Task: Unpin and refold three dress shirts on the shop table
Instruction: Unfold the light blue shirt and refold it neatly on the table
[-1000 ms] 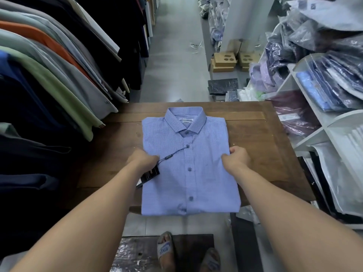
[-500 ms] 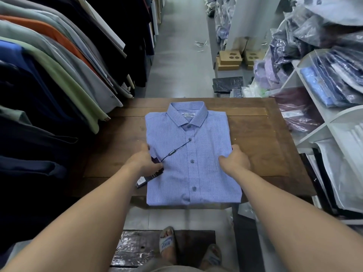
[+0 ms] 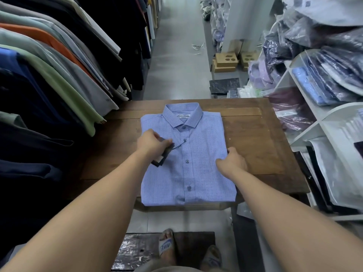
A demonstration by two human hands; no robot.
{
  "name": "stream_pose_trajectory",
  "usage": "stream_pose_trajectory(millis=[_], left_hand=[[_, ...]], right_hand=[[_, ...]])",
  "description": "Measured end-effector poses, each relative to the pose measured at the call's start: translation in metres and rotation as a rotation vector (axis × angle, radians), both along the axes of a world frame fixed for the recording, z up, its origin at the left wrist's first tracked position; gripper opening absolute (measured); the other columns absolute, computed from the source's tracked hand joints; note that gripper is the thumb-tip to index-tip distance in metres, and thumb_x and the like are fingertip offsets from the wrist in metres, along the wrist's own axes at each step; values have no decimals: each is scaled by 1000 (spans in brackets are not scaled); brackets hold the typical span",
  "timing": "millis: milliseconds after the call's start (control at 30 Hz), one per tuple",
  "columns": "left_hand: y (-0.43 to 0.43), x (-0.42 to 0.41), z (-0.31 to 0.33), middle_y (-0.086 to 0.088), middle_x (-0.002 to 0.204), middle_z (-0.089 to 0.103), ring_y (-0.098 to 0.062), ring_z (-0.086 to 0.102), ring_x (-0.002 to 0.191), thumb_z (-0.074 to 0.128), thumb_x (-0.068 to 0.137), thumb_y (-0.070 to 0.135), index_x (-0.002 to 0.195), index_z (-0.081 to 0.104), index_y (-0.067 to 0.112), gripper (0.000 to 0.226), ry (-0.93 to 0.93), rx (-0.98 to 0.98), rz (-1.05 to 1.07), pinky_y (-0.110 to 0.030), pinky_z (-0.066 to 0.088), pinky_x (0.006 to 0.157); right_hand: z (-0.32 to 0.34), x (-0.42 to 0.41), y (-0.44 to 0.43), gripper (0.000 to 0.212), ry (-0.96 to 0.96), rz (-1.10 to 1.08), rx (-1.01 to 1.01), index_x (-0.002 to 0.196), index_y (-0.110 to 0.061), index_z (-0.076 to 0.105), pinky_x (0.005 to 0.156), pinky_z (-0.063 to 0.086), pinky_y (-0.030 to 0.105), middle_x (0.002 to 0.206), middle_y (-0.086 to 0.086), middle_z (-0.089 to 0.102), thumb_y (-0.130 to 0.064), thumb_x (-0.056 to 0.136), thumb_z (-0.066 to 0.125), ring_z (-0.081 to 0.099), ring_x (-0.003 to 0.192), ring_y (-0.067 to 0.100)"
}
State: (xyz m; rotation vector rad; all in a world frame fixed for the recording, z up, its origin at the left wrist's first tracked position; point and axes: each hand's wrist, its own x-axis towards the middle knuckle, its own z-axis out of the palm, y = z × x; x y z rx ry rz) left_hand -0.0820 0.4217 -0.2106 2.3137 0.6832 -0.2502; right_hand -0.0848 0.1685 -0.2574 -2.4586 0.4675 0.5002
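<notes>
A light blue checked dress shirt [image 3: 198, 173] lies folded and buttoned on the brown wooden table [image 3: 259, 146], collar away from me. A dark hang tag [image 3: 161, 158] on a black cord is tied to a button near the chest. My left hand [image 3: 151, 143] pinches the tag over the shirt's left chest. My right hand [image 3: 232, 161] grips the shirt's right edge at mid height, with the fingers curled round the fold.
A rack of hanging shirts [image 3: 51, 75] crowds the table's left side. White shelves [image 3: 322, 118] with bagged shirts stand on the right. Cardboard boxes [image 3: 225, 61] and a dark packet [image 3: 224, 86] lie on the floor beyond the table. My sandalled feet [image 3: 167, 250] stand below its near edge.
My left hand left the shirt's left edge, picked up the hang tag and carried it onto the shirt's chest. My right hand stayed on the right edge.
</notes>
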Motion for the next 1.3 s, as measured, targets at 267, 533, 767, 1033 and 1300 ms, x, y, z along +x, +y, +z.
stream_pose_trajectory(millis=[267,533,767,1033,1300], left_hand=[[-28,-2,-19,-11,131,59,-27,59,112,56,93,16,147,41,16,56,120,-192,-11,-35,50,92],[4,-34,-37,-19,144,41,-41,49,125,62,93,46,145,24,8,75,330,2,308,-47,50,94],[11,-59,-51,-18,120,61,-38,61,106,48,102,50,118,53,2,51,305,-13,215,-47,54,93],[13,-66,-50,-20,125,59,-40,59,110,35,107,44,128,40,9,41,227,159,180,-44,44,78],[16,-51,-47,-14,120,59,-31,57,94,46,100,41,134,42,9,46,205,78,244,-40,49,74]], right_hand=[[1,-9,-9,29,56,-14,-2,113,-16,53,60,42,30,105,2,64,-31,88,59,62,87,25],[-7,-17,-17,21,121,-17,61,96,-15,60,59,49,31,96,5,68,-32,84,63,66,84,26],[-24,-29,-20,28,64,-31,67,114,-12,61,80,50,35,113,9,67,-36,100,58,63,100,32],[-22,-30,-22,31,11,31,-91,86,-16,52,68,43,33,100,13,67,-43,102,51,62,90,34],[-8,-12,-13,32,-49,-93,-70,89,-14,61,53,35,28,86,5,64,-45,92,57,60,78,28]])
